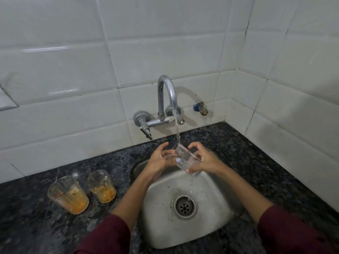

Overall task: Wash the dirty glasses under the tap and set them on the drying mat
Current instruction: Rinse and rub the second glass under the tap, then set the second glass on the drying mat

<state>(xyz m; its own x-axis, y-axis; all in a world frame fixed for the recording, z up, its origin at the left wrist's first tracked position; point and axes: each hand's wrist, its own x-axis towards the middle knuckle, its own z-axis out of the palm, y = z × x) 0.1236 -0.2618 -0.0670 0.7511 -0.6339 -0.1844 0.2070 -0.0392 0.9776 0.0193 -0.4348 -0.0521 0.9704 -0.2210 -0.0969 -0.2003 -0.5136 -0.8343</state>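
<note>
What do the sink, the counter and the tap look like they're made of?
Sink: likely stainless steel, a dull brushed grey sheen.
Counter: looks like polished granite, black with grey speckles.
Tap: chromed metal, mirror-bright highlights.

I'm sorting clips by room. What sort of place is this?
Most likely a home kitchen: a small steel sink set in a dark speckled granite counter, a chrome wall tap on white tiles.

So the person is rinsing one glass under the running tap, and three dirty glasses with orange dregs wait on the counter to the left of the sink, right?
Not quite: the head view shows two dirty glasses, not three. The rest holds: both hands, left hand and right hand, hold one glass under the running tap, over the sink.
</note>
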